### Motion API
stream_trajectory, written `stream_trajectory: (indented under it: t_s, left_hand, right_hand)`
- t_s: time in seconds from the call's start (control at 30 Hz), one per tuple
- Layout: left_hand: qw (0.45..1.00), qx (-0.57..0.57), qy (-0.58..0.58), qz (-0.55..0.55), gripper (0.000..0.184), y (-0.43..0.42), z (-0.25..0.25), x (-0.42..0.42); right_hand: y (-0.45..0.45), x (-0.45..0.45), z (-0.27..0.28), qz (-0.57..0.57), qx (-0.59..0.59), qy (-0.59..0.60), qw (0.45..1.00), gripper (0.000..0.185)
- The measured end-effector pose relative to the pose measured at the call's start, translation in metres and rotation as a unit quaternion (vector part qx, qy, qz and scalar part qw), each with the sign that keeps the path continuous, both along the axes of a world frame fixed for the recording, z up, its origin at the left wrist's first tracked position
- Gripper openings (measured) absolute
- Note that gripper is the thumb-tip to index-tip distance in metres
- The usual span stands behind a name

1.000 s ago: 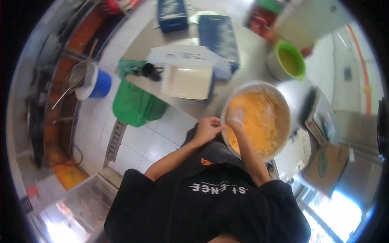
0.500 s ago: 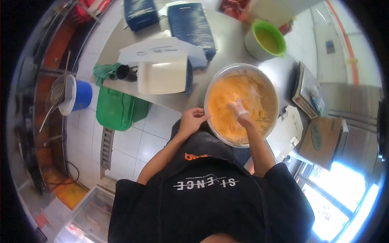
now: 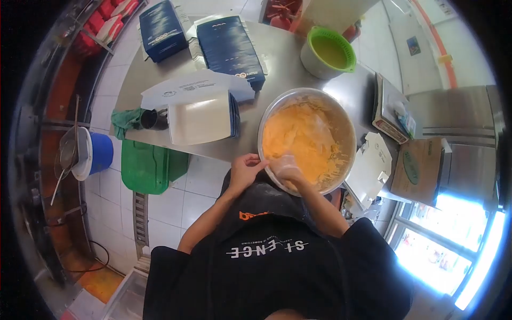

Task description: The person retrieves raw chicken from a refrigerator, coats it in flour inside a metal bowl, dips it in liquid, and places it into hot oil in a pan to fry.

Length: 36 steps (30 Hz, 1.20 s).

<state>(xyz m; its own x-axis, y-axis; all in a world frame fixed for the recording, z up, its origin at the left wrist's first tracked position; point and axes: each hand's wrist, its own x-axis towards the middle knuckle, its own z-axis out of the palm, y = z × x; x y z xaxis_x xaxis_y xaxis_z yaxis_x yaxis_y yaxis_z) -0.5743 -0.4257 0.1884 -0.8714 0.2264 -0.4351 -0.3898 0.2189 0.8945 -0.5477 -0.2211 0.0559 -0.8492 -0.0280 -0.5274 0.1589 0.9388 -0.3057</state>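
Observation:
A large round metal bowl (image 3: 349,154) holds an orange-yellow powdery mix (image 3: 298,133) with darker crumbs along its right side. My left hand (image 3: 247,170) is at the bowl's near left edge, thumb and fingers pinched on the rim. Inside the bowl, by the near wall, is my right hand (image 3: 287,168), in what looks like a clear glove. Its fingers point down and left close to my left fingertips, and they are too blurred to show what they hold, if anything.
An open box (image 3: 200,120) and two dark blue boxes (image 3: 162,32) (image 3: 229,48) stand on the metal table (image 3: 144,80). Behind the bowl is a pot with a green strainer (image 3: 333,50). A scale (image 3: 392,109) and a cardboard carton (image 3: 418,168) are right; a green bin (image 3: 144,166) is left.
My right hand has moved from the middle of the mix to the near left wall of the bowl. My left hand remains at the rim. The view has shifted.

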Motion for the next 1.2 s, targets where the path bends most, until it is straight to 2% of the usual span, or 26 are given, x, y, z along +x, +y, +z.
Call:
stream_trajectory:
  t_s: [0.07,0.13,0.17,0.23,0.27,0.3,0.37,0.4,0.43,0.47,0.5,0.57,0.6,0.67,0.7,0.73,0.77,0.83,0.87,0.93,0.97,1.1,1.17,1.2]
  left_hand:
    - [0.999,0.037,0.0,-0.014,0.034,-0.002,0.013,-0.002]
    - [1.0,0.016,0.004,-0.018,0.034,-0.003,0.001,-0.001]
    - [1.0,-0.006,0.005,-0.019,0.034,-0.003,-0.003,0.0]
    - [1.0,-0.002,0.003,-0.02,0.034,-0.002,0.005,-0.004]
    - [1.0,-0.002,-0.003,-0.023,0.034,-0.004,0.007,-0.003]
    - [1.0,-0.002,-0.007,-0.017,0.034,-0.005,0.005,-0.001]
    - [0.999,0.031,-0.015,-0.015,0.029,-0.005,-0.002,-0.002]
    - [0.999,0.03,-0.017,-0.012,0.029,-0.005,0.001,-0.002]
    - [0.999,0.029,-0.021,-0.018,0.03,-0.006,0.004,-0.003]
    - [0.999,0.027,-0.026,-0.025,0.03,-0.007,0.006,-0.003]
    - [0.999,0.027,-0.027,-0.027,0.03,-0.007,0.003,-0.003]
    - [0.999,0.015,-0.022,-0.033,0.032,-0.006,-0.003,-0.003]
    - [0.999,0.012,-0.022,-0.034,0.032,-0.007,0.003,-0.006]
    - [0.999,0.022,-0.03,-0.037,0.031,-0.007,0.02,-0.006]
    - [0.998,0.022,-0.032,-0.041,0.031,-0.008,0.017,-0.005]
    - [0.998,0.029,-0.038,-0.044,0.03,-0.008,0.013,-0.007]
    - [0.997,0.035,-0.045,-0.048,0.029,-0.007,0.01,-0.007]
    - [0.997,0.035,-0.043,-0.056,0.03,-0.007,0.01,-0.007]
    - [0.997,0.035,-0.039,-0.063,0.03,-0.007,0.01,-0.008]
    - [0.997,0.017,-0.039,-0.066,0.031,-0.008,0.001,-0.006]
    - [0.997,0.001,-0.037,-0.064,0.032,-0.006,-0.003,-0.007]
    - [0.997,0.003,-0.046,-0.067,0.033,-0.006,0.01,-0.011]
    - [0.996,0.017,-0.06,-0.07,0.033,-0.009,0.006,-0.011]
    - [0.996,0.017,-0.061,-0.063,0.033,-0.01,0.002,-0.01]
  right_hand:
    - [-0.003,0.004,-0.019,0.019,0.083,0.083,0.993,0.035]
    - [-0.005,-0.007,0.032,-0.122,-0.096,0.042,0.987,0.04]
    - [-0.005,-0.01,0.056,-0.121,-0.093,0.043,0.987,0.04]
    - [0.003,-0.018,0.089,-0.278,-0.181,-0.084,0.94,0.039]
    - [0.017,-0.011,0.079,-0.273,-0.179,-0.088,0.941,0.039]
    - [0.036,0.0,0.061,-0.212,-0.221,0.013,0.952,0.036]
    - [0.041,0.001,0.058,-0.147,-0.263,0.111,0.947,0.034]
    - [0.04,-0.008,0.074,-0.031,-0.123,0.056,0.99,0.032]
    - [0.038,-0.014,0.084,0.086,0.021,-0.001,0.996,0.03]
    - [0.028,-0.006,0.08,0.086,0.02,-0.002,0.996,0.03]
    - [0.011,0.009,0.07,0.09,0.059,0.085,0.99,0.028]
    - [0.014,0.023,0.027,0.091,0.098,0.171,0.976,0.027]
    - [0.03,0.027,-0.021,0.079,0.021,0.255,0.964,0.025]
    - [0.039,0.025,-0.023,0.06,-0.058,0.331,0.94,0.023]
    - [0.04,0.015,0.025,-0.016,-0.102,0.181,0.978,0.024]
    - [0.041,0.003,0.062,-0.089,-0.143,0.027,0.985,0.024]
    - [0.036,-0.003,0.073,-0.091,-0.142,0.026,0.985,0.024]
    - [0.012,-0.009,0.081,0.106,-0.013,-0.061,0.992,0.028]
    - [0.0,-0.006,0.075,0.102,-0.014,-0.061,0.993,0.028]
    - [-0.02,0.004,0.062,0.03,0.006,0.093,0.995,0.03]
    - [-0.021,-0.001,0.067,0.024,0.007,0.094,0.995,0.03]
    - [-0.003,-0.01,0.086,-0.159,-0.093,-0.057,0.981,0.034]
    - [0.013,-0.007,0.078,-0.2,-0.111,-0.087,0.97,0.036]
    - [0.021,-0.001,0.069,-0.298,-0.202,-0.046,0.932,0.039]
